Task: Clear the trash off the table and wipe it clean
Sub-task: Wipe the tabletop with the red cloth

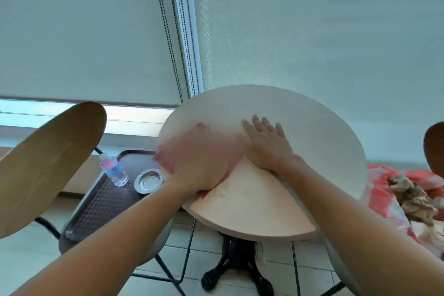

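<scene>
A round white table stands on a black iron pedestal. My left hand is blurred with motion and presses a pink cloth flat onto the table's left part. The cloth shows beyond my fingers and under my wrist. My right hand lies flat on the table top with its fingers spread, just right of the left hand, and holds nothing. A red and white plastic bag holding crumpled brown paper trash sits to the right of the table.
On the left a chair seat carries a dark brown tray with a small water bottle and a round metal dish. Wooden chair backs stand at the left and at the far right. Window blinds hang behind.
</scene>
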